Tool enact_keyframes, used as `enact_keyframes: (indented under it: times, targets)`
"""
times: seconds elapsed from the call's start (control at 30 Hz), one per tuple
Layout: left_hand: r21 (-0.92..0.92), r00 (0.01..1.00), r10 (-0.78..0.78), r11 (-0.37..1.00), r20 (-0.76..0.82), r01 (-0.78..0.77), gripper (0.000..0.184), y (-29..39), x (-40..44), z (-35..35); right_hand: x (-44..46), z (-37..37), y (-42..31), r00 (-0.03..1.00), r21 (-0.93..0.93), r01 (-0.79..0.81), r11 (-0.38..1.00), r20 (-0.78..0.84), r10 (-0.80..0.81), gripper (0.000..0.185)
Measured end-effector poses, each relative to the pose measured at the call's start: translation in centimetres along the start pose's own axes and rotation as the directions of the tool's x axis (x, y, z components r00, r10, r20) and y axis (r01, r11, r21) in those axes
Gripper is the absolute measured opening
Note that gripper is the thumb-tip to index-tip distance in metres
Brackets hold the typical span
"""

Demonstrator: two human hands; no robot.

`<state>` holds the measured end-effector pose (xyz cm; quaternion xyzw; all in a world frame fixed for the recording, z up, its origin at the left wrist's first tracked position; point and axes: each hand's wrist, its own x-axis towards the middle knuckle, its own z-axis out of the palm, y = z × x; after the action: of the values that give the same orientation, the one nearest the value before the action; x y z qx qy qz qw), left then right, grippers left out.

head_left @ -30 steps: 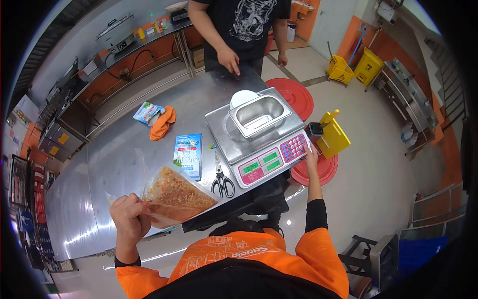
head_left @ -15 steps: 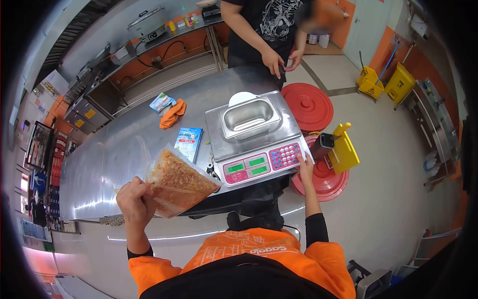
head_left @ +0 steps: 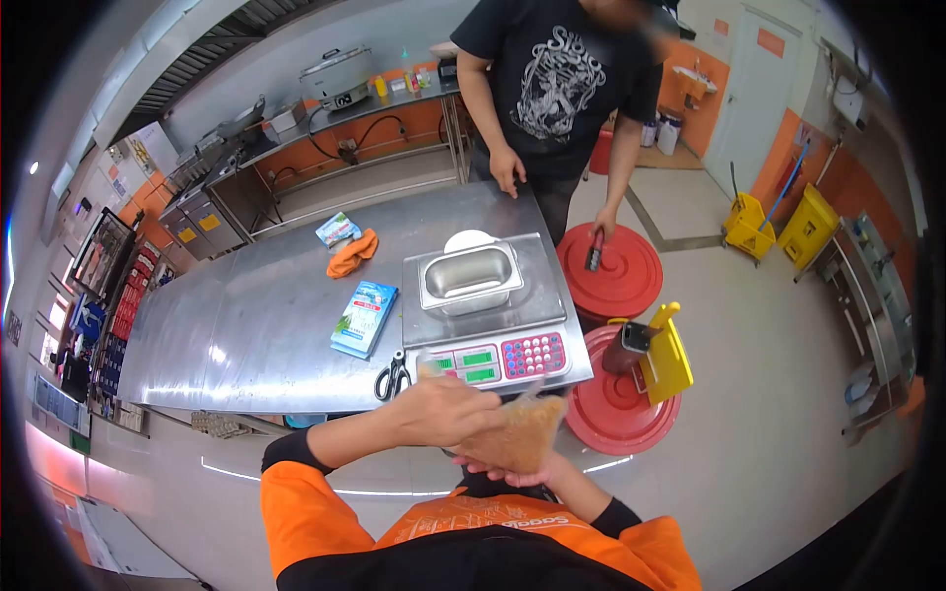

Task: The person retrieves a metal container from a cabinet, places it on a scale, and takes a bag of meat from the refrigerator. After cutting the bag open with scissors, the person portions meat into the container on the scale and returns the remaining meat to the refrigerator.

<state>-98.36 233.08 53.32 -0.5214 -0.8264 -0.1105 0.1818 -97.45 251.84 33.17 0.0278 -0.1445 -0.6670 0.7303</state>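
The clear plastic bag of orange-brown food [head_left: 525,433] is held in front of my body, just off the table's near edge. My left hand [head_left: 443,409] grips its upper left side with closed fingers. My right hand [head_left: 512,473] is under the bag, its fingers partly hidden by it. Beyond the bag sits the pink and white scale [head_left: 537,357], with a steel pan [head_left: 471,280] on its plate and a white round item [head_left: 469,240] behind the pan. Black-handled scissors [head_left: 392,378] lie left of the scale, near a blue and white packet [head_left: 365,320].
An orange cloth [head_left: 353,254] and a small packet [head_left: 337,229] lie farther back on the steel table [head_left: 227,325]. Across it stands a person [head_left: 562,89] holding a dark object. Red lidded bins [head_left: 611,271] and a yellow board [head_left: 667,360] stand at the right.
The bag has moved right, from over the table's left part to in front of my body. My right hand has left the scale and come under the bag. The other person's hands have parted.
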Motion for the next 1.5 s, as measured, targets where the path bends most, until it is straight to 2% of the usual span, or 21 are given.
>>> enact_keyframes:
  times: [0.03,0.13,0.23,0.33,0.37,0.43,0.53,0.63,0.67,0.77,0.8,0.9,0.93,1.03,1.13,1.23,1.33,1.43,1.5]
  targets:
    - [-0.026,0.999,0.033,0.999,-0.024,-0.034,0.016,-0.5,0.5,0.8,-0.1,0.3,0.2,1.0,0.092,-0.02,0.996,-0.002,0.02,0.075]
    - [-0.111,0.999,-0.013,0.994,-0.031,0.009,0.016,-2.4,2.6,0.6,-0.1,0.3,0.4,0.975,0.161,0.079,0.984,0.192,-0.109,0.065]
    - [-0.108,0.991,-0.03,0.994,-0.128,0.017,0.018,-5.7,5.0,-0.4,-0.5,4.7,-1.3,0.917,-0.06,0.375,0.925,0.171,-0.361,0.053]
    - [-0.18,0.896,-0.056,0.983,-0.441,-0.028,0.017,-8.9,6.8,-1.3,-2.8,5.3,-5.7,0.723,-0.364,0.656,0.661,0.053,-0.688,0.049]
    - [-0.159,0.902,-0.082,0.987,-0.424,0.015,0.017,-9.9,7.3,-2.1,-3.6,5.9,-7.9,0.749,-0.429,0.639,0.638,0.158,-0.644,0.046]
    - [-0.117,0.911,-0.141,0.988,-0.387,0.103,0.018,-11.6,7.9,-3.8,-2.0,12.1,-8.3,0.457,-0.679,0.672,0.296,0.067,-0.887,0.05]
    - [-0.393,0.894,-0.258,0.914,-0.367,0.103,0.024,-15.2,7.5,-3.2,-1.0,16.6,-10.3,0.268,-0.753,0.657,0.044,0.179,-0.946,0.056]
    - [-0.578,0.866,-0.47,0.759,-0.168,0.3,0.027,-19.2,6.3,-2.1,-1.2,17.2,-13.5,0.152,-0.806,0.58,-0.121,0.254,-0.955,0.057]
    - [-0.718,0.843,-0.526,0.63,-0.115,0.295,0.029,-21.4,6.0,-0.4,-0.4,18.1,-13.3,0.147,-0.813,0.568,-0.128,0.254,-0.956,0.056]
    - [-0.907,0.805,-0.577,0.251,0.14,0.337,0.03,-24.5,5.7,3.1,-0.3,16.4,-17.2,0.137,-0.824,0.549,-0.139,0.252,-0.958,0.054]
    - [-0.871,0.81,-0.548,0.272,0.209,0.409,0.03,-25.6,5.8,3.9,-0.3,16.0,-17.9,0.138,-0.819,0.565,-0.105,0.219,-0.966,0.053]
    - [-0.749,0.825,-0.537,0.47,0.177,0.467,0.031,-28.5,5.0,7.3,-0.2,14.4,-19.6,0.202,-0.766,0.642,-0.036,0.214,-0.956,0.051]
    - [-0.614,0.818,-0.526,0.572,0.235,0.544,0.045,-29.7,4.5,8.1,-0.2,13.9,-19.8,0.201,-0.796,0.603,-0.056,0.219,-0.955,0.049]
    - [-0.282,0.628,-0.668,0.562,0.399,0.778,0.068,-31.7,4.0,9.4,0.0,13.9,-19.8,0.223,-0.788,0.614,-0.036,0.217,-0.95,0.051]
    - [-0.355,0.517,-0.607,0.376,0.604,0.856,0.085,-32.9,3.6,9.9,-0.7,13.7,-20.6,0.293,-0.778,0.625,0.062,0.16,-0.943,0.054]
    - [-0.501,0.573,-0.557,0.296,0.601,0.813,0.084,-32.1,3.2,9.8,-0.7,13.5,-21.2,0.275,-0.775,0.632,0.018,0.203,-0.94,0.054]
    - [-0.722,0.718,-0.371,0.157,0.589,0.673,0.093,-31.8,2.3,10.3,-1.1,12.8,-22.4,0.27,-0.82,0.567,-0.071,0.267,-0.925,0.056]
    - [-0.821,0.732,-0.451,-0.003,0.511,0.571,0.076,-30.6,2.0,10.8,-1.2,13.2,-22.9,0.309,-0.836,0.547,-0.045,0.252,-0.917,0.057]
    - [-0.812,0.712,-0.516,0.052,0.477,0.581,0.059,-29.9,2.2,10.1,-0.9,14.0,-22.8,0.31,-0.86,0.506,-0.066,0.253,-0.916,0.056]
